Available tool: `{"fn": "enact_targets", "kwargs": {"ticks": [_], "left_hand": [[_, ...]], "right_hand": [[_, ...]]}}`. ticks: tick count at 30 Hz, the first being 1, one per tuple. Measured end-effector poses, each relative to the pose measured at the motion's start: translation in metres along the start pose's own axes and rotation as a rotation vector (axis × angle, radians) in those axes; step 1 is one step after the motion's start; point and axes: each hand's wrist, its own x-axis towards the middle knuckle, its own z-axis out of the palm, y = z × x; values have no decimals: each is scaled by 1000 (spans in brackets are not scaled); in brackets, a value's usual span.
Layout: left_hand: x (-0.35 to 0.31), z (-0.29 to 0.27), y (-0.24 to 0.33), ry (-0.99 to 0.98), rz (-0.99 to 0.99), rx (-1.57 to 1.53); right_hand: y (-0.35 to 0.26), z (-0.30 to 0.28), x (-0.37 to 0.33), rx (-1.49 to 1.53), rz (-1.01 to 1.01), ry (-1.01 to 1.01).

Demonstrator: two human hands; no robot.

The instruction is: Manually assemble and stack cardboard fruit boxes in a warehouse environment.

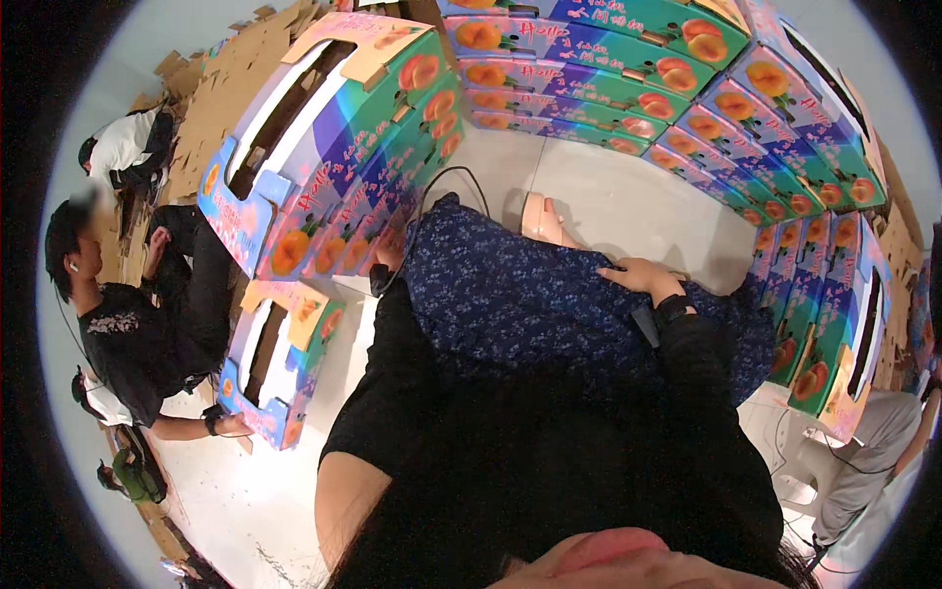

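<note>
Black cloth: the person's top (579, 442), nearest the camera.
Dark blue, small-flowered skirt (530, 294), spread over the lap.
Right hand (640, 276): resting on the skirt, fingers loosely extended, palm down, nothing in its grasp; dark band (675, 308) at the wrist.
Left hand (391, 249): partly in view between the skirt and the left stack of cartons (368, 162); fingers largely hidden, so whether they are open or closed, or touch the cardboard, cannot be told.
Left stack: just beyond and beside the left hand, well apart from the right; fruit-printed in green, purple and blue, a long slot in the top carton.
Foot in a tan shoe (535, 214), on the pale floor (608, 187) beyond the skirt.
Lower carton (306, 358), slotted, near the left stack; a co-worker's hand (234, 424) at its lower end.
Right stack of cartons (819, 304), similar print, beyond the right hand.
Far stacks of cartons (599, 74), across the floor.
Seated co-worker (128, 339) in black, at left.
Flattened brown cardboard (211, 108), behind the left stack.
</note>
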Motion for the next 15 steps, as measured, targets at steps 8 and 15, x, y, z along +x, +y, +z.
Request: {"fn": "enact_targets", "kwargs": {"ticks": [8, 15], "left_hand": [[-56, -29, 13, 62, -88, 362], [-152, -18, 24, 353, 1239, 1231]], "right_hand": [[-2, -1, -1, 26, -24, -8], [4, 3, 4, 22, -87, 43]]}}
